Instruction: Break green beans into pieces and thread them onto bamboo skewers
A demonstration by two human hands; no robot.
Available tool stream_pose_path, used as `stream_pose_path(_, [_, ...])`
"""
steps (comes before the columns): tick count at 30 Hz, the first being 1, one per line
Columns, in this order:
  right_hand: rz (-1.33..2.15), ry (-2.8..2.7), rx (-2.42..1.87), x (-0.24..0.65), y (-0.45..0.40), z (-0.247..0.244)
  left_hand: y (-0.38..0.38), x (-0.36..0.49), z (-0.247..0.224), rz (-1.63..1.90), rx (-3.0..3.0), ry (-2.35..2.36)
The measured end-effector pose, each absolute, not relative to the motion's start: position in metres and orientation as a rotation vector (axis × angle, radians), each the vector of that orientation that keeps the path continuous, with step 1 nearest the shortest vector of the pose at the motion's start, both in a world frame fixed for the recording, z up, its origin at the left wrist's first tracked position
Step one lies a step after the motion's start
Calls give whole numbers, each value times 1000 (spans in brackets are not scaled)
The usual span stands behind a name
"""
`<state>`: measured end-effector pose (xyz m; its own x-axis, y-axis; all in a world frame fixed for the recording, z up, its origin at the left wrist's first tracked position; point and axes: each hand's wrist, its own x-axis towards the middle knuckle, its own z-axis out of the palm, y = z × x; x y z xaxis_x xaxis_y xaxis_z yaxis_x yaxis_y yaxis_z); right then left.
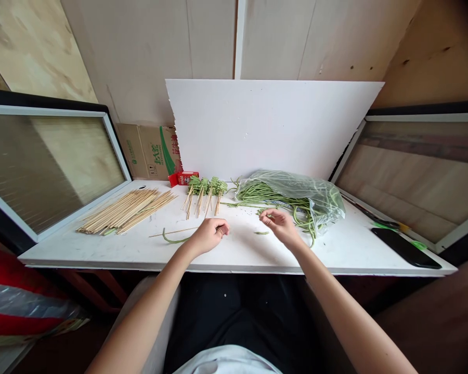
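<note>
My left hand is closed above the white table, with a long green bean and a thin wooden skewer extending to its left. My right hand is raised over small green scraps, its thumb and fingers pinched together; whatever they hold is too small to name. A short bean piece lies between the hands. Behind my right hand, long green beans spill from a clear plastic bag. Several skewers threaded with folded beans rest at the back, beyond my left hand.
A pile of bare skewers covers the table's left part. A black phone lies at the right edge. At the back are a red box, a cardboard box and an upright white board. Framed panels flank the white table.
</note>
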<state>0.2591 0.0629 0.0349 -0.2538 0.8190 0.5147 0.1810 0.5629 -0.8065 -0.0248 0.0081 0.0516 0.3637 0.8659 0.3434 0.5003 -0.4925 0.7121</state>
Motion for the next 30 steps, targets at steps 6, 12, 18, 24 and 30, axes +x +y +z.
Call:
stream_pose_path(6, [395, -1953, -1185, 284, 85, 10, 12, -29, 46, 983, 2158, 1225])
stream_pose_path(12, [295, -2089, -1259, 277, 88, -15, 9, -20, 40, 921, 2203, 1178])
stream_pose_path(18, [314, -2090, -1291, 278, 87, -4, 8, -20, 42, 972, 2198, 1181])
stream_pose_path(24, [699, -2026, -993, 249, 56, 30, 10, -13, 40, 1182, 2128, 1092])
stream_pose_path(30, [673, -2025, -742, 216, 26, 40, 5, -2, 42, 1255, 2154, 1065])
